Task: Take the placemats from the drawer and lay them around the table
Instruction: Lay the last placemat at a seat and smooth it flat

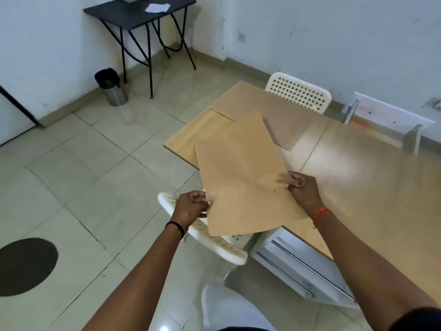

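Your left hand (pixel 192 206) pinches the near-left edge and your right hand (pixel 301 187) pinches the right edge of the tan rectangular placemat (pixel 241 177), held tilted over the light wooden bench (pixel 358 168) corner. Its long axis points away from you, toward another flat tan mat (pixel 269 108) at the far end. The bare bench lies just below and right, nearer your right hand.

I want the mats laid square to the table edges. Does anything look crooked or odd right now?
The placemat held in the left hand and right hand is in the air, turned at an angle to the table. The laid placemat at the far corner looks square.
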